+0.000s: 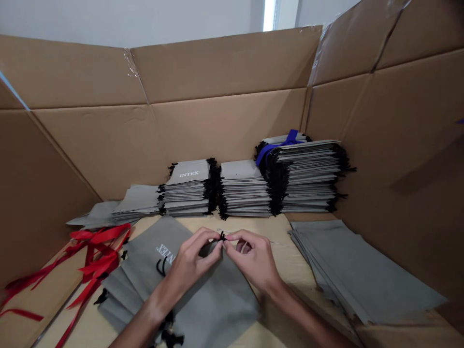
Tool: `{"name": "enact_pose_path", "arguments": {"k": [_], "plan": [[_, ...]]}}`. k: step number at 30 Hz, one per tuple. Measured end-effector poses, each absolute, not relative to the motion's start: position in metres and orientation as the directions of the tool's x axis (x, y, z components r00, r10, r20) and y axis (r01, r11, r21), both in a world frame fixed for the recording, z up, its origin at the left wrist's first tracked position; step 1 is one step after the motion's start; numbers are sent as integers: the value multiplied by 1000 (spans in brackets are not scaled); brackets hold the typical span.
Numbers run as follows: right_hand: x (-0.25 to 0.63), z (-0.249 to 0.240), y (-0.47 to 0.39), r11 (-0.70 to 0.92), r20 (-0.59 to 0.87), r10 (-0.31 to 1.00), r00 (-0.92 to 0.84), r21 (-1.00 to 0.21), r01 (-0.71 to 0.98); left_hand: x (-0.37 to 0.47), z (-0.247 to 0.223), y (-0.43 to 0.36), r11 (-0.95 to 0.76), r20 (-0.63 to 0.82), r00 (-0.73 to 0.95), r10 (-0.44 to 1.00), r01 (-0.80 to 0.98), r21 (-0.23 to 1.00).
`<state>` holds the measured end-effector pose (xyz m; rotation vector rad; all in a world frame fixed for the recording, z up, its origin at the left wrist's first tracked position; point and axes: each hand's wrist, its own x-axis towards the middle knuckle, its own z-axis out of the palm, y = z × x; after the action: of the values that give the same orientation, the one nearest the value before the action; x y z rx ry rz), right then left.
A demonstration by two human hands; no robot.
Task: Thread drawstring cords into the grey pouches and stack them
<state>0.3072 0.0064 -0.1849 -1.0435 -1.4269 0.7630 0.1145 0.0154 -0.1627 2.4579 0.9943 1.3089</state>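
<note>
My left hand [197,253] and my right hand [253,253] meet at the middle, both closed in a pinch on a black drawstring cord [222,237]. The cord sits at the upper corner of a grey fabric pouch [221,304], which lies under my hands. Between the fingertips the exact shape of the cord is partly hidden. Left of it, several grey pouches [134,280] lie fanned out, the top one printed INTEX, with black cord ends at their edges. Part of that print is covered by my left hand.
Stacks of pouches with black cords [246,191] line the back cardboard wall [228,118], the tallest [311,179] at right with a blue ribbon [275,149]. Plain grey pouches [366,266] lie at right. Red ribbons [97,256] lie at left. Cardboard encloses three sides.
</note>
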Motion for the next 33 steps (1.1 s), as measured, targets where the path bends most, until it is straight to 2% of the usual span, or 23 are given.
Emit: {"name": "enact_pose_path", "arguments": {"k": [4,8,12,18,21,24,28,33], "plan": [[309,-185,7,327,340,939,56,-931,162,116,-167,21,-681,629,273,728,401,613],[308,-183,7,275,284,957,56,-953,128,117,-171,24,-539,524,151,838,373,755],[309,-181,7,267,274,961,47,-957,115,116,-170,23,-474,467,111,877,348,809],[310,-178,7,329,338,940,46,-933,149,113,-166,23,-642,599,241,764,378,667],[309,-178,6,433,449,892,57,-883,182,113,-164,21,-728,667,308,678,403,554],[308,-180,3,590,609,793,34,-780,207,113,-161,16,-790,705,384,596,441,427],[305,-184,-5,726,745,667,-9,-647,233,115,-159,10,-823,739,438,512,495,277],[301,-187,-8,771,793,609,-7,-590,240,119,-162,7,-806,780,418,466,564,179]]}}
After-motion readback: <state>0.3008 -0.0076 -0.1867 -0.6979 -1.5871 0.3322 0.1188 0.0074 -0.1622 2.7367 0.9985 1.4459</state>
